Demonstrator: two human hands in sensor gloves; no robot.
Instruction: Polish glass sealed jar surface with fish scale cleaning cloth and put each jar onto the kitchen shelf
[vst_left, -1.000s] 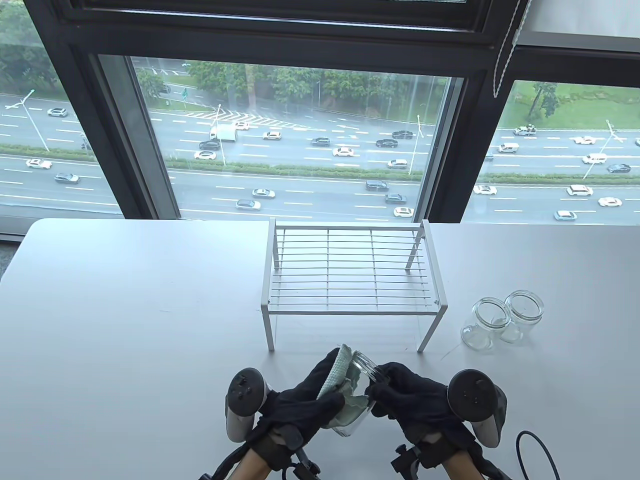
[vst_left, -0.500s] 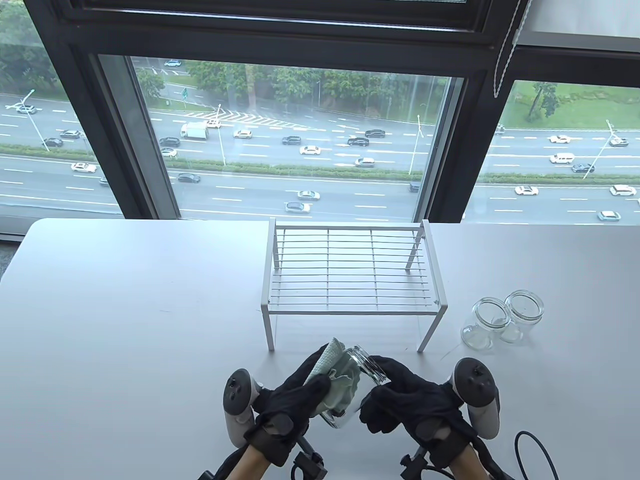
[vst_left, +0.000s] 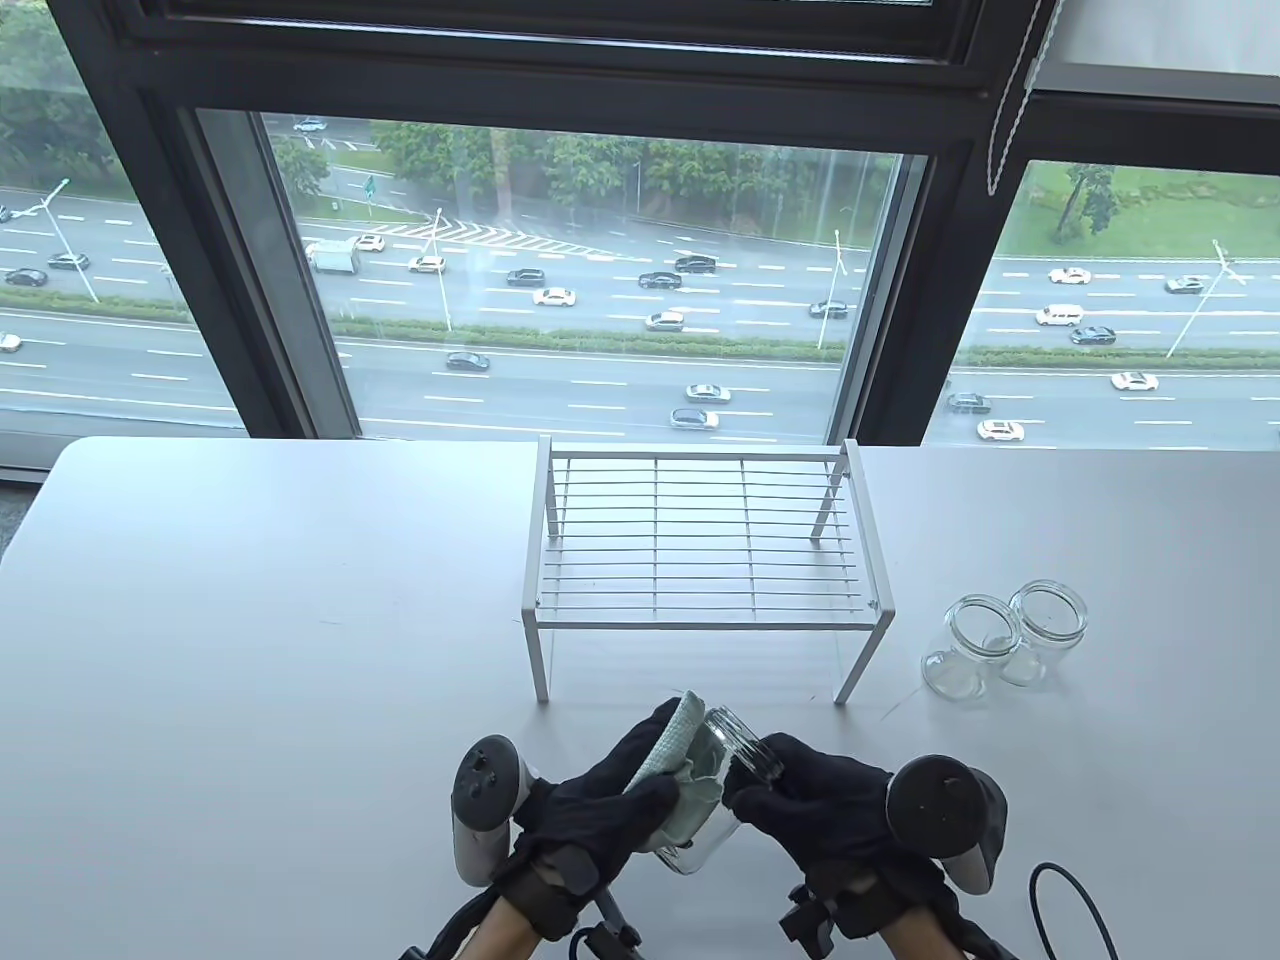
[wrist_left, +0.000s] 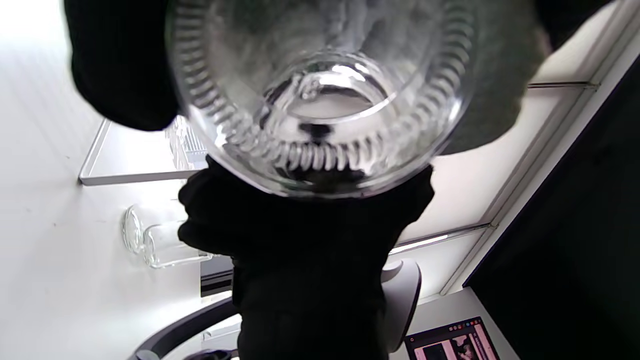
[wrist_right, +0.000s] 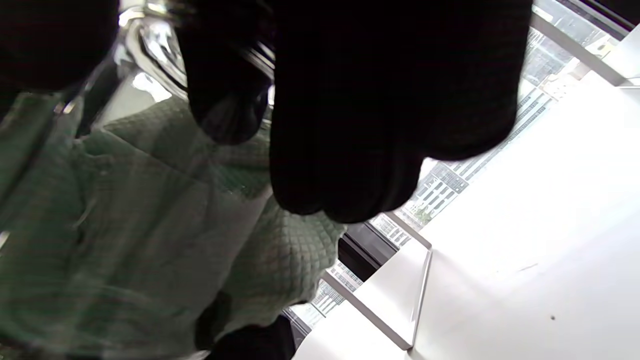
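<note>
Your right hand (vst_left: 830, 810) fingers (vst_left: 760, 790) pinched the jar (vst_left: 715, 800) near its mouth, and your left hand (vst_left: 600, 810) fingers pressed the cloth (vst_left: 670, 750) against it. The jar was tilted above the counter (vst_left: 250, 650), mouth pointing up-right toward the shelf (vst_left: 700, 540).

Table view: high, on the person's side, looking down across the worktop (vst_left: 250, 620) toward the window (vst_left: 600, 290); both hands enter at its bottom edge.

Left wrist view: tilted on its side, very near the base of the held jar (wrist_left: 320, 100), facing the right hand (wrist_left: 305, 240); also shares the two spare jars (wrist_left: 155, 242) and the shelf (wrist_left: 140, 170).

Right wrist view: tilted, close under its own fingers (wrist_right: 380, 110), facing the cloth (wrist_right: 150, 225), the shelf and the window.
</note>
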